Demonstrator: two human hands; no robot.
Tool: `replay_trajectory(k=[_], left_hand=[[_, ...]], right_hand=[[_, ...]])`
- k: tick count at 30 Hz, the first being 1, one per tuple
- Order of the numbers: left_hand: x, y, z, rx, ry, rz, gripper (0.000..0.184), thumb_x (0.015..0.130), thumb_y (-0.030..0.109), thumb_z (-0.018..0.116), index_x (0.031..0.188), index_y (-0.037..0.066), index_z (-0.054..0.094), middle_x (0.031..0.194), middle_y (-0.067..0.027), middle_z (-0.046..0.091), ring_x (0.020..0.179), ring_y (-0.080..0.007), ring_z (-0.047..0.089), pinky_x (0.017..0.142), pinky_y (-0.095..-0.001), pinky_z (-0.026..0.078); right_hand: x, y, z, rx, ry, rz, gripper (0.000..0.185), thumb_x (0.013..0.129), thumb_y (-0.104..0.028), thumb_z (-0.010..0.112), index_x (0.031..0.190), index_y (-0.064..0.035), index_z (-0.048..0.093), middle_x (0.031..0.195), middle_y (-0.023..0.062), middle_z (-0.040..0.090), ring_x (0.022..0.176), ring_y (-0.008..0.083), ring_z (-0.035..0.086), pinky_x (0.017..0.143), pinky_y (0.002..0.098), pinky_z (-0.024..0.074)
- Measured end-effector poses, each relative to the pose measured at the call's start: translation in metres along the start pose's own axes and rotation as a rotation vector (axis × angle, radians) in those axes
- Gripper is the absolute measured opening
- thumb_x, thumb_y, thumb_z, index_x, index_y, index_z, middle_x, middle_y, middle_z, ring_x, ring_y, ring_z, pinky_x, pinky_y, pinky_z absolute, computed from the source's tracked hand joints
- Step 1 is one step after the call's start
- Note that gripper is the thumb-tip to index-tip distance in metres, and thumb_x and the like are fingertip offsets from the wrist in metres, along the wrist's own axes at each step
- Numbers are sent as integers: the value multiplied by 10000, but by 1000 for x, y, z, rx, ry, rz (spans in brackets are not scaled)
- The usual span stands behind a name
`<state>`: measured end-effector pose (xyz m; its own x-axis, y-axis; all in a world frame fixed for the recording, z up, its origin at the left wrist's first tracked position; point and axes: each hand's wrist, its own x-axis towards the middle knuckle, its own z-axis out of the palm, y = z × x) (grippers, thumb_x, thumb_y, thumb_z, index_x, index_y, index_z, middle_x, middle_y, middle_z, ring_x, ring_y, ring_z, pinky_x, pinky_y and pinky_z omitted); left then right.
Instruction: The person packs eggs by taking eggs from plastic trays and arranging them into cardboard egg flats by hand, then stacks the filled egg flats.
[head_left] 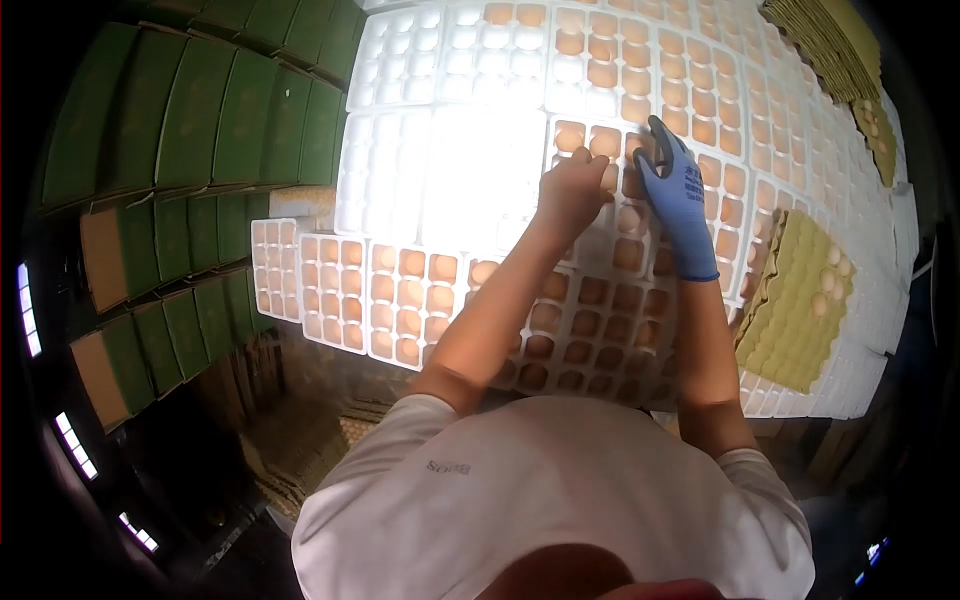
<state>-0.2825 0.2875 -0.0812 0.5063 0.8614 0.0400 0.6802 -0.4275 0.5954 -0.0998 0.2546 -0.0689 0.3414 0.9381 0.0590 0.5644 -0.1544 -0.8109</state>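
My left hand (pixel 575 196), bare, is over a white foam tray (pixel 552 150) of brown eggs. Its fingers are bent together at an egg (pixel 609 178); whether the egg is lifted or still in its cell is hard to tell. Just to its right is my right hand (pixel 672 180), in a blue glove with grey fingertips. Its thumb and fingers are spread apart over the same tray, beside an egg (pixel 636 148), and nothing shows held in it. More eggs (pixel 570 136) sit in the cells above my left hand.
White trays (pixel 392 170) stand at the upper left, some glaring with light. Egg-filled trays (pixel 335 290) line the near edge. Stacked pulp trays (pixel 797 300) with several loose eggs are at the right, more pulp trays (pixel 825 45) at the top right. Green boxes (pixel 190 110) are piled at left.
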Motion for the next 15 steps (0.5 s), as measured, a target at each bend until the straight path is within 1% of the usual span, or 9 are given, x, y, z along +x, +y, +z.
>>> replay_trajectory(k=[1,2,5,6,8,9,11,12,15], left_hand=[[-1,3,3,20,1,17,443,730,221,876,1119,133,682,1020,-121,650,898,-342,681,759,-430,561],[-5,9,-1,-29,56,24,376,776,169,845,1095,82,666,1072,-127,656,884,-366,679,723,-458,559],[-40,20,-4,-203,48,-140,311,850,202,787,1131,98,700,1102,-123,661,961,-343,672,844,-431,552],[-57,25,-5,-198,87,-76,229,912,174,724,1122,81,719,1105,-130,671,1004,-332,662,883,-426,543],[-100,14,14,-213,177,-72,184,918,143,711,1088,75,726,1082,-136,673,1017,-333,653,893,-428,537],[-113,11,21,-223,227,-67,163,921,127,704,1072,72,730,1071,-139,675,1023,-334,648,898,-429,534],[-133,21,18,-323,325,-77,191,912,27,663,1093,61,714,1074,-147,661,1028,-350,636,896,-424,527],[-142,25,16,-374,364,-85,220,907,-23,643,1103,56,707,1075,-151,655,1031,-358,629,895,-422,523],[-134,31,16,-377,300,67,242,884,-25,644,1102,53,715,1099,-152,659,1052,-369,624,901,-438,526]], right_hand=[[-16,4,-6,149,88,98,561,987,-208,680,1504,-54,527,1390,143,647,1130,213,680,922,328,551],[-33,-37,-17,372,144,320,461,992,-163,664,1410,17,591,1307,190,678,1131,274,687,971,370,543],[-70,-22,-4,381,145,280,416,1000,-138,648,1390,4,613,1296,188,688,1134,282,684,965,360,545],[-75,-17,10,317,167,142,401,985,-111,654,1367,6,624,1296,196,684,1146,302,678,972,372,543],[-84,-7,37,180,233,-130,374,953,-58,666,1321,8,648,1294,212,675,1168,342,667,987,397,541],[-82,-13,44,75,264,-341,366,941,-48,673,1302,6,655,1295,217,671,1182,366,657,996,414,538],[-80,-30,38,62,90,-452,337,933,-42,683,1267,-1,664,1303,218,665,1196,396,639,1011,445,528],[-81,-22,40,-37,83,-445,324,939,-45,680,1260,-11,668,1304,220,665,1196,404,636,1026,458,515],[-102,-6,12,54,325,-324,320,950,-49,669,1268,-11,666,1293,224,669,1197,406,633,1038,458,506]])
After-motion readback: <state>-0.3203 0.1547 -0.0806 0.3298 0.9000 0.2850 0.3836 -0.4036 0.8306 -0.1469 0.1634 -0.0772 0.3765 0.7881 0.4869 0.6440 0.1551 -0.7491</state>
